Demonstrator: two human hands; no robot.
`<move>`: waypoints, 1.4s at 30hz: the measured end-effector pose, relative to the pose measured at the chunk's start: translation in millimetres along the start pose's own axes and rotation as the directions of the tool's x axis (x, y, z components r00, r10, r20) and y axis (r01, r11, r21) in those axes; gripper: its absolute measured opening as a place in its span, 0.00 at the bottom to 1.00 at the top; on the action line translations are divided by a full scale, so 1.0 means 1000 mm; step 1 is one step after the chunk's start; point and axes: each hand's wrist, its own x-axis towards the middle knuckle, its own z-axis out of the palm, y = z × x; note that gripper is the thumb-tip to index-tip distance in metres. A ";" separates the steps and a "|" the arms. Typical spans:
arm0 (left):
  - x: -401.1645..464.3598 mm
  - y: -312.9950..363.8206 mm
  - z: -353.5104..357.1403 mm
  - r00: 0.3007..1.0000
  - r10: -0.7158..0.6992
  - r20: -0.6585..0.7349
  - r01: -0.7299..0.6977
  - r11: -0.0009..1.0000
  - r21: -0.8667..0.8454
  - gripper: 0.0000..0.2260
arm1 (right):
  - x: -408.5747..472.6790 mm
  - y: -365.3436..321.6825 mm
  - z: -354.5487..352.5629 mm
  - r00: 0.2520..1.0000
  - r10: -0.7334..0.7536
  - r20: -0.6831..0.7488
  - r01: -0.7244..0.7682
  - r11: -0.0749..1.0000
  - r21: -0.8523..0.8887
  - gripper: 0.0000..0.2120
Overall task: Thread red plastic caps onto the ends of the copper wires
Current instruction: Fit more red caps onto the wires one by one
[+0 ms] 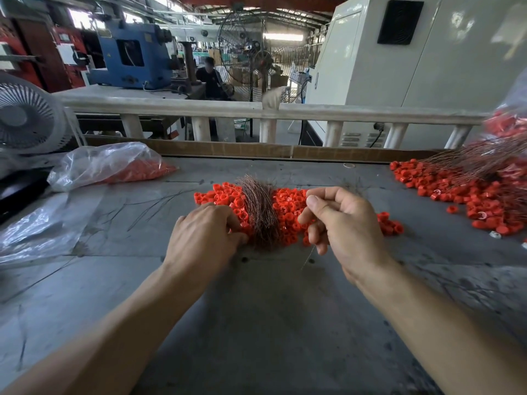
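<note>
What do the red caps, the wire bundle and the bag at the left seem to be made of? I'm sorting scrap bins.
Red caps: moulded plastic by the look, uniform orange-red with a slight sheen.
Wire bundle: thin reddish-brown metallic strands, probably copper; any coating cannot be told.
Bag: clear thin plastic film, crinkled and glossy, red pieces showing through.

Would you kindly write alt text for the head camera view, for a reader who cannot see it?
A person's right hand pinches a thin copper wire while the left hand rests on a pile of red caps around a wire bundle on a grey table. More caps lie far right.
</note>
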 end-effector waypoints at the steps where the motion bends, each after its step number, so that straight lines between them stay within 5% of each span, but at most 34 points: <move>1: 0.000 0.000 0.000 1.000 -0.010 0.003 0.010 1.000 -0.015 0.08 | -0.001 0.000 0.000 1.000 -0.001 0.011 0.001 1.000 -0.020 0.04; 7: 0.001 -0.002 -0.002 0.999 -0.047 0.004 0.047 0.992 -0.113 0.07 | -0.005 0.000 0.002 0.998 -0.025 0.053 0.030 0.995 -0.099 0.05; 10: 0.001 -0.001 -0.005 0.998 -0.050 -0.041 0.035 0.951 -0.308 0.09 | -0.006 -0.002 0.003 0.995 -0.055 0.087 0.064 0.992 -0.105 0.05; 12: -0.001 0.005 -0.006 0.999 -0.036 -0.030 0.015 0.850 -0.526 0.12 | -0.009 -0.003 0.004 0.990 -0.082 0.117 0.094 0.990 -0.102 0.05; 15: -0.004 0.015 -0.008 0.999 -0.011 0.033 0.033 0.566 -0.823 0.11 | -0.013 -0.007 0.007 0.977 -0.141 0.161 0.161 0.980 -0.114 0.04; 19: -0.006 0.018 -0.008 0.993 0.043 0.108 0.087 0.343 -0.935 0.11 | -0.018 -0.011 0.010 0.961 -0.205 0.188 0.231 0.964 -0.128 0.03; 42: -0.013 0.017 -0.008 0.963 0.197 0.186 0.119 0.309 -0.944 0.13 | -0.022 -0.013 0.012 0.938 -0.253 0.236 0.303 0.930 -0.207 0.05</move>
